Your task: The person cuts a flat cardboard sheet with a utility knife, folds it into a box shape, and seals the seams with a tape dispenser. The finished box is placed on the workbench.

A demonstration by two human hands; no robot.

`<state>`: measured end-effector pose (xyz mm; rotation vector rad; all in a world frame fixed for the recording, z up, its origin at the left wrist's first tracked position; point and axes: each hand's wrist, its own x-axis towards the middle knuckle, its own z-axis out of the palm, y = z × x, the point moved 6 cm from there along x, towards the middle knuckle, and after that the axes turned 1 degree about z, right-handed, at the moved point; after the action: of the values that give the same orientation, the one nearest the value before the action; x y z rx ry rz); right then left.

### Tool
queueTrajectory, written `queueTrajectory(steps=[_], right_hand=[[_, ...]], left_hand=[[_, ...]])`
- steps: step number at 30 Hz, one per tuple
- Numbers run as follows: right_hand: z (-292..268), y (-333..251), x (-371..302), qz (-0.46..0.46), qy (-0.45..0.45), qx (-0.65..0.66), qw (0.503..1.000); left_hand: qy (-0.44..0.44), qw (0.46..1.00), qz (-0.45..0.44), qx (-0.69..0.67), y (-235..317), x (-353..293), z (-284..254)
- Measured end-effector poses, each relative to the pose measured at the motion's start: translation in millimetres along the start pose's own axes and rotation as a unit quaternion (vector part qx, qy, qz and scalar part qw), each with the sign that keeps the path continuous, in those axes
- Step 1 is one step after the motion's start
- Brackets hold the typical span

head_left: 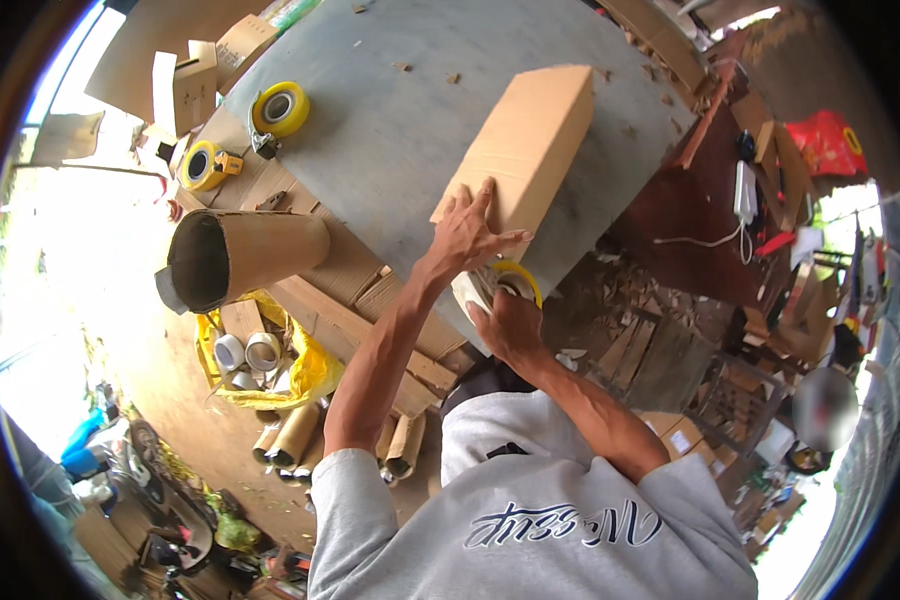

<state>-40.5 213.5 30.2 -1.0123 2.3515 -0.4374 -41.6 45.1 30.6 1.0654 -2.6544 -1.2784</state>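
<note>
A long brown cardboard box [545, 130] lies slantwise on the grey tabletop [390, 110], its near end towards me. My left hand [467, 232] rests on the box's near end with fingers spread over the cardboard and thumb pointing right. Just below that end, my right hand [513, 322] is closed around a roll of tape [530, 280] with a yellow rim. A whitish part shows at the roll's left side, and my fingers hide much of it. I cannot tell whether any tape is stuck to the box.
Two yellow tape dispensers, one on the table [281, 110] and one at its left edge [200, 165], lie apart. A rolled cardboard tube [270, 250] and a yellow bag of tape cores [310, 375] are at left. Cardboard scraps [630, 350] litter the right-hand floor.
</note>
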Motion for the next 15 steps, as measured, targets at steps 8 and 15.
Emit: queueTrajectory(steps=[8,15], right_hand=[[-11,4,-45,-0.068,0.029,-0.104,0.992],[-39,88,-83,-0.118,0.058,-0.082,0.988]], left_hand=[[-0.073,0.997,0.015,-0.030,-11,26,22],[-0.116,0.988,0.074,-0.068,-3,35,25]])
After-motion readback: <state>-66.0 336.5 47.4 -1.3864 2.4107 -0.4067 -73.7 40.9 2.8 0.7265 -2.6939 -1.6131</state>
